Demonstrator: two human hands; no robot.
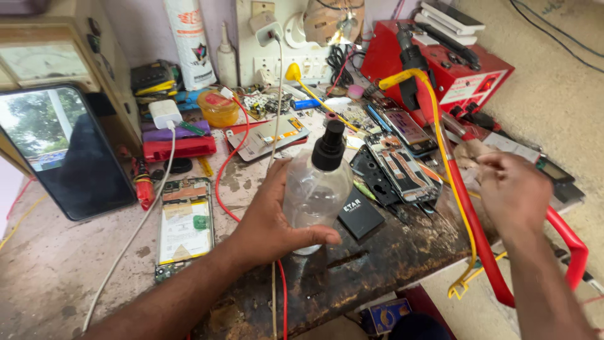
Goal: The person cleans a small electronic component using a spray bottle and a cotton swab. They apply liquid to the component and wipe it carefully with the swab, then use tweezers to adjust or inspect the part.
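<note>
- Your left hand (267,220) was wrapped around the clear plastic bottle (316,189) at the frame's centre, thumb across its lower front, keeping it upright on the worn workbench (75,264).
- The bottle looked nearly empty and see-through, topped by a black pump cap (329,146).
- Your right hand (513,192), at right of centre, pinched a small pale scrap of cloth or tissue (469,151) between its fingertips, just over the red hose (478,233).
- An opened phone (184,225) lay left of the bottle, a small black box (360,215) just to its right.
</note>
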